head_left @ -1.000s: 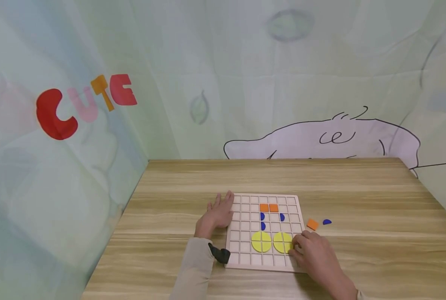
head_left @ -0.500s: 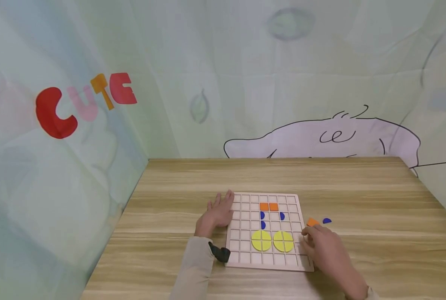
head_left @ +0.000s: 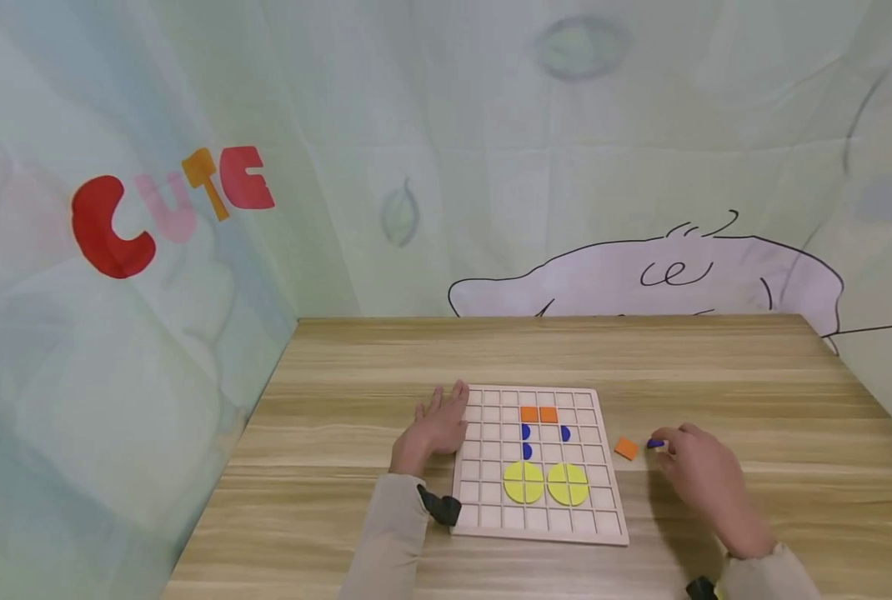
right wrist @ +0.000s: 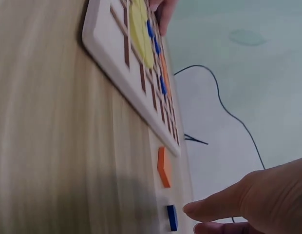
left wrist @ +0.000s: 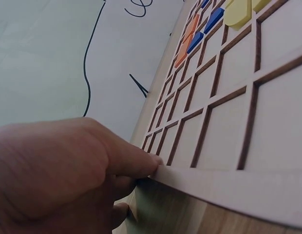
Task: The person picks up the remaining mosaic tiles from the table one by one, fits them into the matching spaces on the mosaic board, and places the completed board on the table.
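A pale wooden grid board (head_left: 483,493) lies on the table, bearing two yellow discs (head_left: 524,482) made of quarter pieces, two orange squares (head_left: 539,414) and three blue half-circles (head_left: 526,451). My left hand (head_left: 434,427) rests against its left edge with fingers spread; in the left wrist view a fingertip (left wrist: 155,162) touches the rim. To the board's right, my right hand (head_left: 704,475) reaches over a loose blue half-circle (head_left: 653,444), partly covering it. In the right wrist view, a small gap separates that blue piece (right wrist: 172,218) from the thumb and fingers (right wrist: 204,209).
A loose orange square (head_left: 626,448) lies between the board and my right hand. The wood-grain table (head_left: 356,358) ends at a printed curtain (head_left: 386,125) behind and on the left.
My right hand has moved right, off the yellow disc at the board's right side, past the loose orange square to the loose blue half-circle. The left hand stays at the board's edge.
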A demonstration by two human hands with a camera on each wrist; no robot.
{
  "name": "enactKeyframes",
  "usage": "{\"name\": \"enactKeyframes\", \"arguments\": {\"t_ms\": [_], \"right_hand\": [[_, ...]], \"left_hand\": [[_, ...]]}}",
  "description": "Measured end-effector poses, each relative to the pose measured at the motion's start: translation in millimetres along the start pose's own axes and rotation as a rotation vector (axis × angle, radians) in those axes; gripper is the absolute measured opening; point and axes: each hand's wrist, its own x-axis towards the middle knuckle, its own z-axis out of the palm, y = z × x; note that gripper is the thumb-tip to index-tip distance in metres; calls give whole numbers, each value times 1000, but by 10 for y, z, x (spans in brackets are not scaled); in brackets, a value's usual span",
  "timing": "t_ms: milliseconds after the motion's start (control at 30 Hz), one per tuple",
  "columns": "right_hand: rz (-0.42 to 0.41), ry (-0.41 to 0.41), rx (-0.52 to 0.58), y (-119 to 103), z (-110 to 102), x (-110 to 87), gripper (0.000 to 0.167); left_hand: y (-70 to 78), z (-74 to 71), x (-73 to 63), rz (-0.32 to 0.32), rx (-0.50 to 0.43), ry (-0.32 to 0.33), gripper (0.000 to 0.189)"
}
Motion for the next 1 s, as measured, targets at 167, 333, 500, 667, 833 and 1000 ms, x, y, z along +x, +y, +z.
{"name": "enactKeyframes", "arguments": {"t_ms": [167, 333, 500, 667, 833, 1000], "right_hand": [[-7, -44, -18, 100, 32, 65, 20], [-5, -47, -22, 116, 55, 95, 15], [22, -57, -8, 121, 75, 114, 12], [35, -56, -9, 132, 84, 119, 10], [31, -44, -20, 126, 87, 114, 7], [34, -33, -16, 110, 93, 109, 10]], "left_hand": [[-5, 0, 4, -2, 0, 1, 57], [-7, 1, 2, 0, -2, -7, 57], [1, -3, -9, 1, 0, -8, 56], [8, -13, -16, 4, -5, -4, 57], [18, -19, -23, 1, -6, -5, 57], [15, -14, -16, -2, -7, -2, 57]]}}
